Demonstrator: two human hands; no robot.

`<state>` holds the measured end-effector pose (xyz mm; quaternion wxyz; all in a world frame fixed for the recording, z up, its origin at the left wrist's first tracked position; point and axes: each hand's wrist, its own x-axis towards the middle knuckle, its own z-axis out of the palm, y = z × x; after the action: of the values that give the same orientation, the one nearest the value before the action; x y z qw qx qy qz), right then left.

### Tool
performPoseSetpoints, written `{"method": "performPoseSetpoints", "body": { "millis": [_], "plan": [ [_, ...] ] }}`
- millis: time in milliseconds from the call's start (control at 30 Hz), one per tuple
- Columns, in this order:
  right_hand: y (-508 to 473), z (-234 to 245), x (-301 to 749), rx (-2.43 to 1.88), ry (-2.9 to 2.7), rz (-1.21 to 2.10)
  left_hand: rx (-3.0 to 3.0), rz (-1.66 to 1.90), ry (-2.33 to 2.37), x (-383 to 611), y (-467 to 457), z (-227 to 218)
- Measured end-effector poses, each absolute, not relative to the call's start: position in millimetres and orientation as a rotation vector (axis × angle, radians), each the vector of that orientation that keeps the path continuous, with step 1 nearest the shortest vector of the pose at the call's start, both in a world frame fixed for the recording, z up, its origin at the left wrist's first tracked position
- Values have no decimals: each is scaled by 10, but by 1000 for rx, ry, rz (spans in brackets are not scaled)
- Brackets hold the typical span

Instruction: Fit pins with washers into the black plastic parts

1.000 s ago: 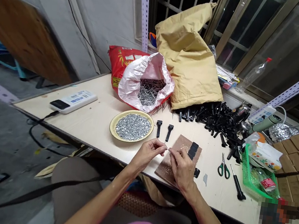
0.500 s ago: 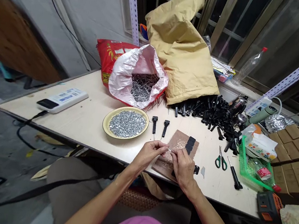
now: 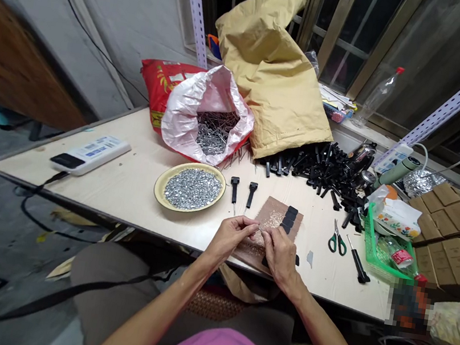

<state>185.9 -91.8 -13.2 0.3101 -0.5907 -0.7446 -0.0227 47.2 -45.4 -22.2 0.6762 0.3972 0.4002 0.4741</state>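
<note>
Above a brown board, my left hand and my right hand meet with their fingertips pinched together. Between them is a thin, small piece, perhaps metal, mostly covered by the fingers. Pale crumbs and a row of black, rounded pads lie on the board, partly behind my right hand. Just beyond my left hand are two black T-shaped handles with thin metal shafts. To the left stands a cream bowl full of small shiny metal parts.
Behind the bowl, an open red-and-white sack holds metal pins. A large tan paper bag leans beside a heap of black plastic parts. Rightward lie scissors, a black-handled tool and a green basket. A white power bank sits left.
The camera view has shifted slightly, so the table's things appear a little further left. Both hands stay pinched together over the board, with the small piece now showing less.
</note>
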Motion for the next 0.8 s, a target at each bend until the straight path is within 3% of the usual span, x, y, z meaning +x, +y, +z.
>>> {"method": "performPoseSetpoints", "body": {
  "millis": [800],
  "plan": [
    [-1014,-106,2112,-1583,-1891,40,529,1002,776,690,-535,-223]
  ]
}}
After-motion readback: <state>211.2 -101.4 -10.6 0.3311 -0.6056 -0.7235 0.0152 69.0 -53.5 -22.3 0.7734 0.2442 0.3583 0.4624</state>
